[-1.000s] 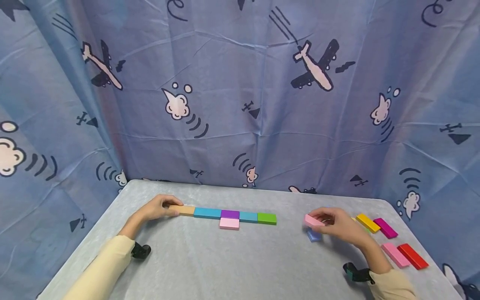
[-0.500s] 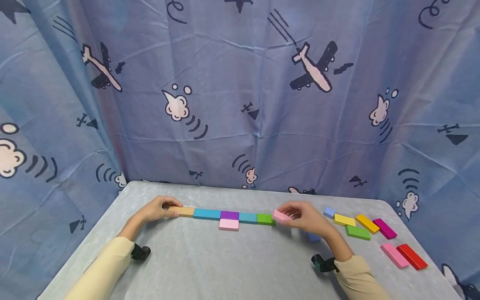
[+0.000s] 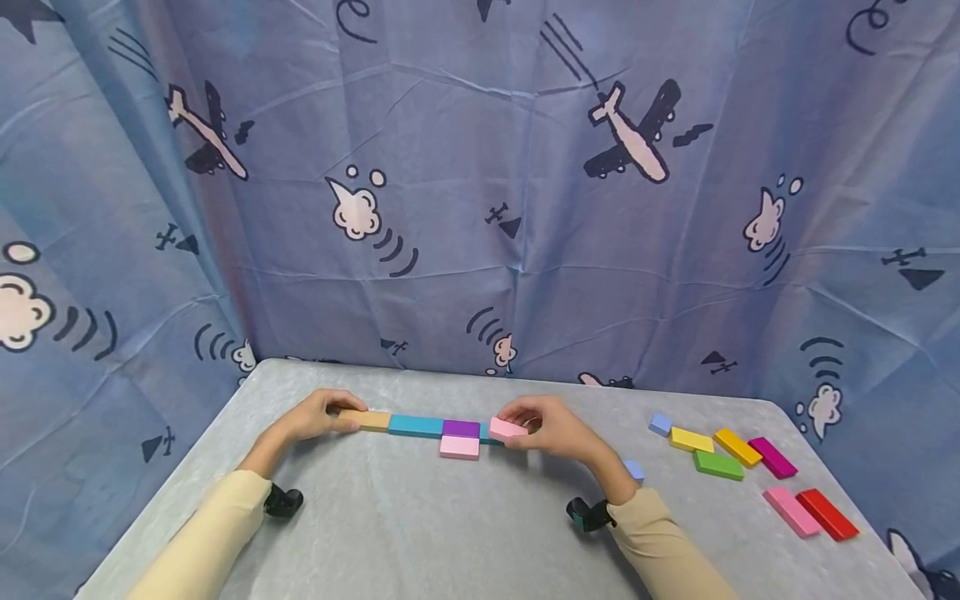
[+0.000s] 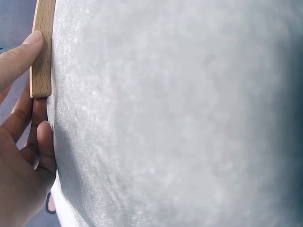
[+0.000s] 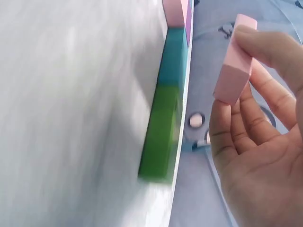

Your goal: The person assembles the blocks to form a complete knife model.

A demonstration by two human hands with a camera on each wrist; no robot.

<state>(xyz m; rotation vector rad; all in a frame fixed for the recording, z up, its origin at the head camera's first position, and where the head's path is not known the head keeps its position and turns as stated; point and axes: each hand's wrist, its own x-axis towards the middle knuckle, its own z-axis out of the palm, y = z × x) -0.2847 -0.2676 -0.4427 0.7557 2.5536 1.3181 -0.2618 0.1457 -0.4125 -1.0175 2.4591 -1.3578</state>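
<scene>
Table (image 3: 420, 533), pale grey top. Near far edge, one row: tan block (image 3: 371, 421), blue block (image 3: 416, 427), purple block (image 3: 461, 428), teal block (image 5: 171, 59), green block (image 5: 158, 137); pink block (image 3: 459, 449) against the purple. Toward right edge: two light-blue blocks (image 3: 661, 424), yellow block (image 3: 691, 440), second green (image 3: 718, 465), amber (image 3: 738, 447), magenta (image 3: 772, 457), deeper pink (image 3: 792, 511), red (image 3: 827, 514).

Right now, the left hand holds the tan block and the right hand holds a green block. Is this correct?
Green is wrong: the right wrist view shows the right hand holding a pink block. The left hand does hold the tan block.

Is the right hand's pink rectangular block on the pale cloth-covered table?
Off: the right wrist view shows patterned blue curtain between the held pink block and table.
</scene>
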